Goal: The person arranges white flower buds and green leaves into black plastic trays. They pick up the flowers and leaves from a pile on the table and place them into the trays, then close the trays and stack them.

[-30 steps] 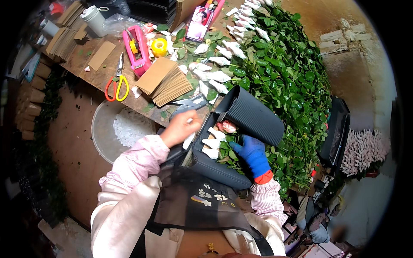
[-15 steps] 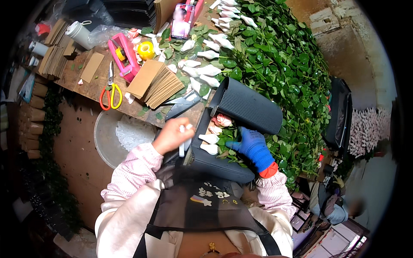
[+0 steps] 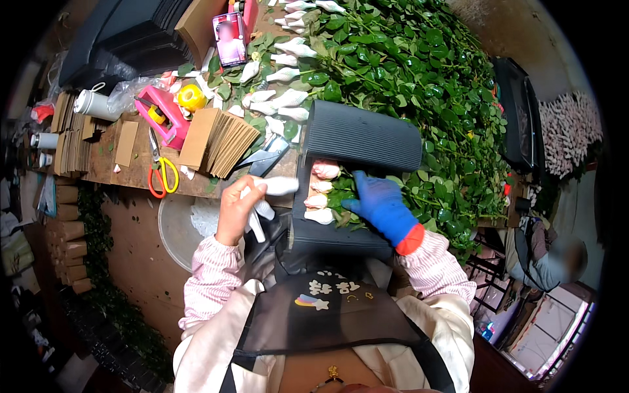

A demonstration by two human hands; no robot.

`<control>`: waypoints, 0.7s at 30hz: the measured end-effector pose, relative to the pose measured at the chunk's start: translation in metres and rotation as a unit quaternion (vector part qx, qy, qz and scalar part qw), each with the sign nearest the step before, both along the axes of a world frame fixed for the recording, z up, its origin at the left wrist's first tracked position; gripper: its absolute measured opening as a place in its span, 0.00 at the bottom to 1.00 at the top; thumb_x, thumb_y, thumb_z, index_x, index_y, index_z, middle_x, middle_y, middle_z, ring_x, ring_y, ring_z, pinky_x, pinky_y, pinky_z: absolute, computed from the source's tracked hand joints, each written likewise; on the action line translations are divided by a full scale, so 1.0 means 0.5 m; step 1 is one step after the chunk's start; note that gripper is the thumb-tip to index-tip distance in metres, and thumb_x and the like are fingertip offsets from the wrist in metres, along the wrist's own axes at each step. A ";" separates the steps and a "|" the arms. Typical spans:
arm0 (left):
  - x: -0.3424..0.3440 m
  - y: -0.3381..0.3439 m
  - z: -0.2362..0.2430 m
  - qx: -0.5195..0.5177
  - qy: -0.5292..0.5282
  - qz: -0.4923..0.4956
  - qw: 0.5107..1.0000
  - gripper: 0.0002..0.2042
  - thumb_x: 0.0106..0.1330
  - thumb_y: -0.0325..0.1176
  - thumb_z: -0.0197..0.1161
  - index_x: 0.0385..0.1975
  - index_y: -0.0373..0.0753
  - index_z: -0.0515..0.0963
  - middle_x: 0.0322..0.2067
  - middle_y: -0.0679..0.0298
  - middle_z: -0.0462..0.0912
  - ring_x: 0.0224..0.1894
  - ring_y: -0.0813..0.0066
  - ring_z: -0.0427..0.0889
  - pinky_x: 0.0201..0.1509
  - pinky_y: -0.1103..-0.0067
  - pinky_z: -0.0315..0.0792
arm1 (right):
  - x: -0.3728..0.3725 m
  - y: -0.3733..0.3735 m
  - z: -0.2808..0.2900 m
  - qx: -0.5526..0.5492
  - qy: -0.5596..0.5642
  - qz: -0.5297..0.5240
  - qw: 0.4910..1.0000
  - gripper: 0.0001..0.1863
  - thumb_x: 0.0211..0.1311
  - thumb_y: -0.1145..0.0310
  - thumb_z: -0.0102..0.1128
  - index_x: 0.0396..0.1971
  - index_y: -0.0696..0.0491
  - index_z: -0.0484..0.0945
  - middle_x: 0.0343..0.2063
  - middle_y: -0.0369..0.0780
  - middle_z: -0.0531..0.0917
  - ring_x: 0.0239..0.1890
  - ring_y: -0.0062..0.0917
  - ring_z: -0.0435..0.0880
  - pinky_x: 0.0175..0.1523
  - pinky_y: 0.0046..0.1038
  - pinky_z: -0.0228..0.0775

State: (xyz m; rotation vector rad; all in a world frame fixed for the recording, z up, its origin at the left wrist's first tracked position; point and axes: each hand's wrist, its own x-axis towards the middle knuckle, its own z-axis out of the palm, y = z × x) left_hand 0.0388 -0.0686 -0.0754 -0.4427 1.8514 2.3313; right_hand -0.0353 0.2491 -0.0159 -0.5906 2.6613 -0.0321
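Note:
My left hand (image 3: 237, 206) is closed on white mesh bud sleeves. One sleeve (image 3: 282, 186) points from its fingertips toward the roses, and others hang below the fingers. In a blue glove with a red cuff, my right hand (image 3: 383, 206) lies on the leafy stems, thumb and forefinger apart. Beside it, pale pink roses (image 3: 325, 169) sit in a row inside a black corrugated wrapper (image 3: 363, 137), whose far flap curls over. The nearest bud still wears a white sleeve (image 3: 319, 216). Its near flap (image 3: 337, 239) lies against my apron.
Leafy rose stems (image 3: 413, 72) with sleeved buds cover the table's right side. To the left are cardboard pieces (image 3: 219, 141), scissors (image 3: 160, 170), a pink tape dispenser (image 3: 164, 118), yellow tape (image 3: 191, 97) and a phone (image 3: 229, 40). A bin (image 3: 171, 229) stands below the table edge.
One sleeve has come off a rose and is now in my left hand, leaving another pink bud bare. My right hand stays on the stems. The whole view has shifted and turned slightly.

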 end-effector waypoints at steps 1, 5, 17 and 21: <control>0.003 -0.003 -0.001 -0.076 0.054 -0.033 0.995 0.09 0.70 0.26 0.66 0.28 0.36 0.75 0.37 0.66 0.87 0.33 0.85 0.77 0.38 0.83 0.70 | 0.004 0.009 0.028 -0.013 0.000 -0.019 1.000 0.38 0.61 0.41 0.71 0.61 0.53 0.74 0.36 0.46 0.89 0.38 0.43 0.90 0.42 0.42 0.79; 0.021 0.029 -0.012 -0.152 -0.128 -0.169 0.965 0.12 0.67 0.34 0.73 0.29 0.38 0.75 0.27 0.73 0.77 0.31 0.84 0.73 0.35 0.80 0.70 | 0.026 0.005 0.087 -0.100 -0.050 0.014 0.994 0.23 0.67 0.44 0.66 0.53 0.44 0.81 0.34 0.43 0.90 0.36 0.42 0.89 0.42 0.42 0.80; 0.009 0.104 -0.029 -0.035 -0.130 -0.244 0.960 0.09 0.69 0.33 0.73 0.27 0.39 0.83 0.25 0.74 0.81 0.29 0.89 0.74 0.33 0.84 0.67 | 0.035 -0.040 0.003 0.022 -0.153 0.121 0.981 0.13 0.69 0.54 0.59 0.41 0.47 0.83 0.34 0.44 0.90 0.38 0.41 0.91 0.43 0.47 0.78; 0.041 0.128 -0.057 0.085 -0.161 -0.141 0.973 0.09 0.68 0.32 0.72 0.26 0.39 0.82 0.26 0.72 0.82 0.29 0.87 0.75 0.33 0.83 0.67 | 0.032 -0.053 -0.004 0.040 -0.147 0.139 0.978 0.13 0.69 0.57 0.59 0.41 0.48 0.85 0.35 0.45 0.91 0.40 0.42 0.91 0.44 0.46 0.80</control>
